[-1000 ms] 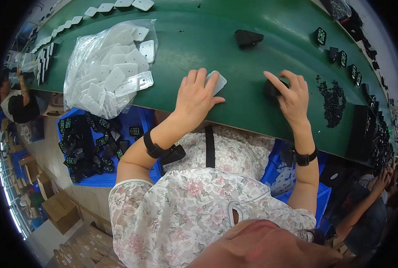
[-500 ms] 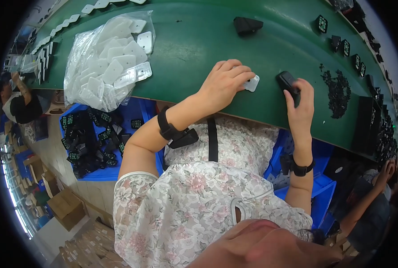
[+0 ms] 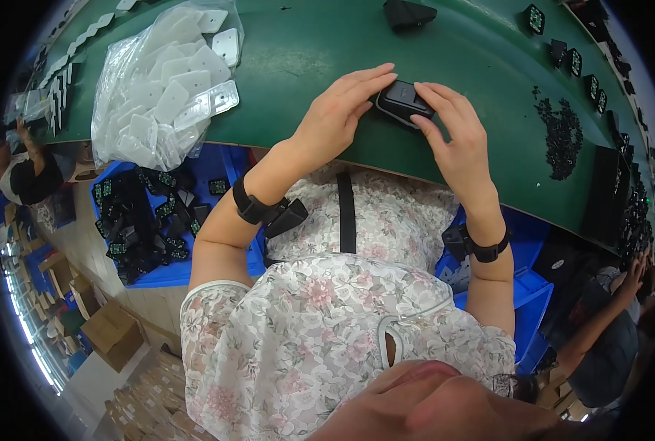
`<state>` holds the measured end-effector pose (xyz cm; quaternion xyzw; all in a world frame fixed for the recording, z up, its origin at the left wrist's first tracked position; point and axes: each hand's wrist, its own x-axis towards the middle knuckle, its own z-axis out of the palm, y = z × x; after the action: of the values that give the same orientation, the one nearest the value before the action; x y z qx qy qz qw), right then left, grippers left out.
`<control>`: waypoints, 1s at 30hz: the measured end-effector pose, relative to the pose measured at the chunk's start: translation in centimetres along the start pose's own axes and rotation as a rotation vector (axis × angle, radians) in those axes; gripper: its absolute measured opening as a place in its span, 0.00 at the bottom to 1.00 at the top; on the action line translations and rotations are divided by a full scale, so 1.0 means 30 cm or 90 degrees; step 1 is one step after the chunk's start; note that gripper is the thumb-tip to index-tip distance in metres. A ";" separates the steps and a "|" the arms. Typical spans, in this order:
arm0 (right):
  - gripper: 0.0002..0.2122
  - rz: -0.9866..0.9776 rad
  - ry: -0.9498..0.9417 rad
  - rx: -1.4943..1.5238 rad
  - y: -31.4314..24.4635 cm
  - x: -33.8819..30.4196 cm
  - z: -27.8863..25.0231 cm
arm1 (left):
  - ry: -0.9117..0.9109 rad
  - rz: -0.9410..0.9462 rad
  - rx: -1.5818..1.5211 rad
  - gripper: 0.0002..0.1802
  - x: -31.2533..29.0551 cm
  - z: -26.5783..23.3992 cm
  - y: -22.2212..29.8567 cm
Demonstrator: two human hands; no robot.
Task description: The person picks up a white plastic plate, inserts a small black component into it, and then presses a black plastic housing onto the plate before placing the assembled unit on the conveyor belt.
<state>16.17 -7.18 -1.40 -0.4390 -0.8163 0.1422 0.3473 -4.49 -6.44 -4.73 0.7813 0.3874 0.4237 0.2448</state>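
A black plastic housing (image 3: 402,97) lies on the green table in front of me, with a pale rim showing along its lower edge. My right hand (image 3: 456,136) grips the housing from the right, thumb at the near side and fingers at the far side. At its left side my left hand (image 3: 331,117) has straight fingers reaching past the far corner and the thumb at the near corner, holding it between them. The white plate is mostly hidden beneath the housing. Another black housing (image 3: 408,15) lies farther back.
A clear bag of white plates (image 3: 169,92) sits to the left. Small black parts (image 3: 560,140) are heaped at right, near a row of black units with green boards (image 3: 576,62). A blue bin (image 3: 173,279) below the table holds similar units. Other people work at both sides.
My right hand has brought the black housing leftward over the white plate. My left hand has shifted slightly left and away from me, its fingers straighter, now against the housing.
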 end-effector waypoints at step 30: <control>0.20 0.250 0.023 0.591 0.075 0.044 0.052 | -0.034 -0.122 0.031 0.17 0.095 0.035 -0.017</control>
<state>15.99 -4.70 -3.15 -0.3860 -0.5629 0.5451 0.4868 -2.83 -3.89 -4.28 0.7573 0.4638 0.3680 0.2757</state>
